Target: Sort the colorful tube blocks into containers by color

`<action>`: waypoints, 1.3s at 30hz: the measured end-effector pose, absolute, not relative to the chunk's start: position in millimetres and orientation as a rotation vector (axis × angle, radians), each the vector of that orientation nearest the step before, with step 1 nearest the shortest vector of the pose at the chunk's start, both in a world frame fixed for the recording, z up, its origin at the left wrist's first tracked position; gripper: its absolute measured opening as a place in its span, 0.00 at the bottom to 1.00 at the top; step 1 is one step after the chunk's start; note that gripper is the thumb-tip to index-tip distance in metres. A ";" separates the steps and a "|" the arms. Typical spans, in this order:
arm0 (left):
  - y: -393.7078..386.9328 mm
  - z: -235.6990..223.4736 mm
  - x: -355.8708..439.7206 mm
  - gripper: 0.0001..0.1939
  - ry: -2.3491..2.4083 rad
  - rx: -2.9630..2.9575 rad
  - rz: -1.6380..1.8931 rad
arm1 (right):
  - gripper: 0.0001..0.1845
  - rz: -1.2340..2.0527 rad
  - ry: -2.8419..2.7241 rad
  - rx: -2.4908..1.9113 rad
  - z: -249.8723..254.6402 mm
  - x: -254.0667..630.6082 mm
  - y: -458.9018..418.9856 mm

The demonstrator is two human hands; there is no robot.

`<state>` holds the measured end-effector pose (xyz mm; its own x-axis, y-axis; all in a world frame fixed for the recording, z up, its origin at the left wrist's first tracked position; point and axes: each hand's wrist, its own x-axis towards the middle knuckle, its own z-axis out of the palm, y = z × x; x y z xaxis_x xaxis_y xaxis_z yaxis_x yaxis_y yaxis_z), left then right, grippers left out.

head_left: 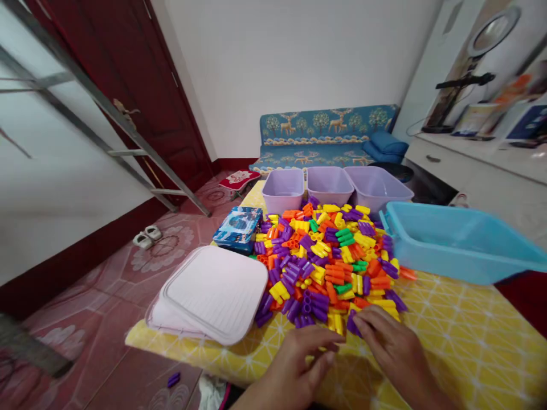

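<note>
A wide heap of small plastic toy pieces (316, 256), shaped like joined tubes in purple, yellow, orange and green, covers the middle of the table. At the heap's near edge, my right hand (391, 344) pinches a purple tube piece (354, 324) between thumb and fingers. To its left, my left hand (299, 364) hovers over the cloth with thumb and fingers apart and nothing visible between them. Yellow pieces (335, 323) lie just beyond its fingertips.
Behind the heap stand three lilac bins (284, 193), with a light-blue tub (461, 242) at right. Stacked white lids (216, 293) and a blue box (239, 228) lie left on the yellow tablecloth (453, 330). A purple piece (174, 380) is on the floor; a ladder (128, 131) leans left.
</note>
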<state>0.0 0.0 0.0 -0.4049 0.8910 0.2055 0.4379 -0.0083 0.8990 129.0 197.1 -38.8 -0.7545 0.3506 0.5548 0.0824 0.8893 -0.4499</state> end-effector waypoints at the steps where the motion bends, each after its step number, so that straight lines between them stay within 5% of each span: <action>1: -10.7 3.3 -8.2 0.16 1.954 1.471 1.471 | 0.05 0.537 -2.382 -0.288 -43.5 125.7 195.3; 5: -55.2 11.0 -47.3 0.23 2.444 1.742 1.473 | 0.04 0.532 -2.328 -0.292 -61.7 124.0 194.8; 10: -91.3 0.3 -81.5 0.31 2.947 1.751 0.622 | 0.05 0.538 -2.296 -0.310 -73.4 125.9 201.0; 13: -95.3 -13.0 -89.7 0.38 2.982 1.686 0.412 | 0.05 0.531 -2.293 -0.308 -74.6 125.4 203.0; 23: -68.7 -23.2 -90.9 0.29 2.936 1.659 0.739 | 0.10 0.354 -2.265 -0.300 -61.2 128.4 200.7; 31: 36.6 4.5 -90.4 0.30 2.609 1.347 1.163 | 0.27 0.568 -2.087 -0.980 -43.2 137.7 268.8; 39: 124.9 34.0 -130.9 0.37 2.757 1.181 0.642 | 0.25 1.186 -2.040 -1.118 -50.2 131.0 320.8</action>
<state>-130.9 124.9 34.0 -0.7013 0.7066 0.0942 0.6756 0.6166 0.4042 131.0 320.8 -50.2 -0.5213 0.8527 0.0335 0.3931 0.2748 -0.8775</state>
